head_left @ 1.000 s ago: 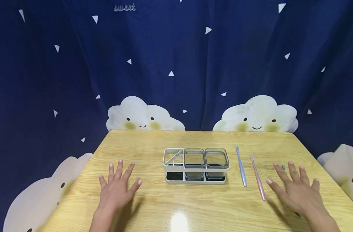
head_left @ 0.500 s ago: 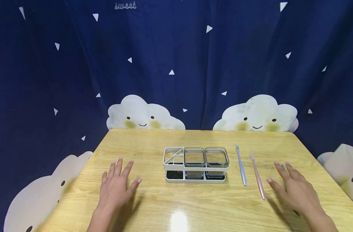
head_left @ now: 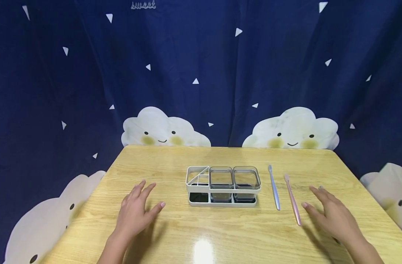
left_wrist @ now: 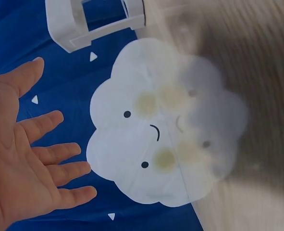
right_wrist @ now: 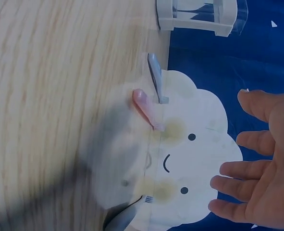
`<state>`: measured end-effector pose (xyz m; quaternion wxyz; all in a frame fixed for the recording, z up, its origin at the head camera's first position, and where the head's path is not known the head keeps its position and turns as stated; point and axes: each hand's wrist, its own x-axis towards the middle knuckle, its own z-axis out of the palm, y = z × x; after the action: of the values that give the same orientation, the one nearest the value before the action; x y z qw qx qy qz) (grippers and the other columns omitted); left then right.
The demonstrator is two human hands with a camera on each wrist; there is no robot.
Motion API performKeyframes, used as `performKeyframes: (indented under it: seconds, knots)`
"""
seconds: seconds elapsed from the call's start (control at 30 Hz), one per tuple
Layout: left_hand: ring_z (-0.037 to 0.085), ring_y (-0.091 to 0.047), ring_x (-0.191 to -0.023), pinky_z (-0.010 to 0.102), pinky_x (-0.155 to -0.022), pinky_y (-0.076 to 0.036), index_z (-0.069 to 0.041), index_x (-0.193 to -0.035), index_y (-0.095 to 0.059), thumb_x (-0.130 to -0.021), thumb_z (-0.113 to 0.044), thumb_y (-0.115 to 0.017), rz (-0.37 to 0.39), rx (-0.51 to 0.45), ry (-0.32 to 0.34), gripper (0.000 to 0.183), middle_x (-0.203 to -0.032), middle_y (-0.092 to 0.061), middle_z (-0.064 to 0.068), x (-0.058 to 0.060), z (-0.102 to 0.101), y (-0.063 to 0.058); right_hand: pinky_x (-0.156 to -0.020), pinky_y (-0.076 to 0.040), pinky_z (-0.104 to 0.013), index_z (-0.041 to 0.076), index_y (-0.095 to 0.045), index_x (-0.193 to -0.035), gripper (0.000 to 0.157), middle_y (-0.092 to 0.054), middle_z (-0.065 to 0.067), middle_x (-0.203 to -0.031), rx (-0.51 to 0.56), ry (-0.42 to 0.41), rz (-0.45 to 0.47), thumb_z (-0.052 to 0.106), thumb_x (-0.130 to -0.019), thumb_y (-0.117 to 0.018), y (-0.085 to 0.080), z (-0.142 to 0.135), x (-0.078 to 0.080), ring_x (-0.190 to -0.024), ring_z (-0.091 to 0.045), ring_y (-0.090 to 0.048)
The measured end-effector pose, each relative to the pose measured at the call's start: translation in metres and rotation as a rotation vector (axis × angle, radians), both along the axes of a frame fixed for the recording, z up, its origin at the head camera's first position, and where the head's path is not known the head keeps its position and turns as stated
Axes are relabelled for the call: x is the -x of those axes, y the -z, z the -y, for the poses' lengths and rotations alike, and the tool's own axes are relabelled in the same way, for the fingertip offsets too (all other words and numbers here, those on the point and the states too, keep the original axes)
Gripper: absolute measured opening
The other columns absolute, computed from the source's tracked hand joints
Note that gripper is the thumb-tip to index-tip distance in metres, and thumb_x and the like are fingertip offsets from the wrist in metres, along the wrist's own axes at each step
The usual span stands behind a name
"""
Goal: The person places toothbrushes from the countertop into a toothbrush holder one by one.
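Both hands spread over table, rack between, third brush half hidden

Left hand [head_left: 133,214]: thumb wide of fingers, bare table [head_left: 174,234] under it, rack off to its right. Right hand [head_left: 336,216]: also wide, fingers slightly bent, thumb just beside pink toothbrush [head_left: 292,201]. Blue toothbrush [head_left: 274,188] lies between pink one and white rack [head_left: 198,189], apart from both. Grey toothbrush [right_wrist: 125,215] lies under right hand, which blocks most of it in head view; touching or not, can't tell. Rack stands mid-table: divided section at left, then left clear cup [head_left: 221,179], right clear cup [head_left: 246,178]; front rail crosses both cups. Behind: navy curtain [head_left: 201,44], white clouds printed on it. Light glare on near table edge.
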<state>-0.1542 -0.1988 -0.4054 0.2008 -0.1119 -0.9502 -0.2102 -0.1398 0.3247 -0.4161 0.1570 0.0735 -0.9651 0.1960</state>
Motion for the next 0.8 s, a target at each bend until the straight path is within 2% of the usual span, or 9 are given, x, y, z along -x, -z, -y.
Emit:
performKeyframes:
  seconds: [0.17,0.33,0.57,0.7,0.73,0.8]
  knots:
    - [0.045,-0.038,-0.122,0.064,-0.091,-0.028,-0.011,-0.132,-0.052,-0.079,-0.042,-0.072,0.077,-0.099,0.035,0.065,-0.138,-0.039,0.023,0.002,-0.005,-0.004,-0.076,-0.033,-0.068,-0.006,-0.045,-0.131,0.061,-0.039,-0.041,-0.125,0.062,-0.002,0.028,0.034,-0.09,-0.062,-0.004,0.003,0.0,-0.11,-0.059,-0.038]
    - [0.042,-0.035,-0.125,0.064,-0.092,-0.028,-0.012,-0.133,-0.05,-0.078,-0.042,-0.073,0.143,-0.184,0.057,0.066,-0.141,-0.037,0.02,0.004,-0.01,-0.003,-0.069,-0.041,-0.062,-0.008,-0.047,-0.129,0.056,-0.044,-0.041,-0.121,0.134,-0.002,0.04,0.031,-0.091,-0.061,-0.007,0.005,0.0,-0.101,-0.055,-0.048]
    - [0.042,-0.037,-0.124,0.062,-0.092,-0.031,-0.01,-0.131,-0.052,-0.079,-0.037,-0.074,0.132,-0.268,0.101,0.064,-0.14,-0.039,0.021,0.01,-0.017,-0.003,-0.07,-0.048,-0.053,-0.008,-0.049,-0.128,0.05,-0.048,-0.036,-0.122,0.263,-0.007,0.065,0.025,-0.092,-0.06,-0.007,0.007,0.003,-0.1,-0.05,-0.053]
    - [0.041,-0.038,-0.123,0.061,-0.093,-0.032,-0.009,-0.131,-0.052,-0.079,-0.035,-0.074,0.125,-0.315,0.121,0.063,-0.138,-0.041,0.019,0.013,-0.02,-0.002,-0.065,-0.052,-0.034,-0.007,-0.048,-0.129,0.051,-0.052,-0.031,-0.12,0.315,0.001,0.088,0.028,-0.093,-0.058,-0.01,0.01,0.004,-0.101,-0.046,-0.055]
    - [0.04,-0.039,-0.123,0.06,-0.093,-0.032,-0.008,-0.131,-0.052,-0.079,-0.034,-0.075,0.123,-0.326,0.127,0.063,-0.138,-0.042,0.019,0.014,-0.021,-0.001,-0.064,-0.051,-0.029,-0.006,-0.048,-0.13,0.051,-0.053,-0.03,-0.119,0.325,0.005,0.095,0.029,-0.093,-0.058,-0.01,0.01,0.005,-0.1,-0.042,-0.056]
    - [0.038,-0.039,-0.124,0.058,-0.094,-0.032,-0.008,-0.131,-0.052,-0.079,-0.032,-0.075,0.123,-0.353,0.142,0.062,-0.137,-0.043,0.017,0.016,-0.023,0.001,-0.063,-0.048,-0.022,-0.005,-0.047,-0.131,0.053,-0.054,-0.028,-0.12,0.352,0.016,0.117,0.031,-0.094,-0.056,-0.011,0.011,0.005,-0.097,-0.025,-0.06]
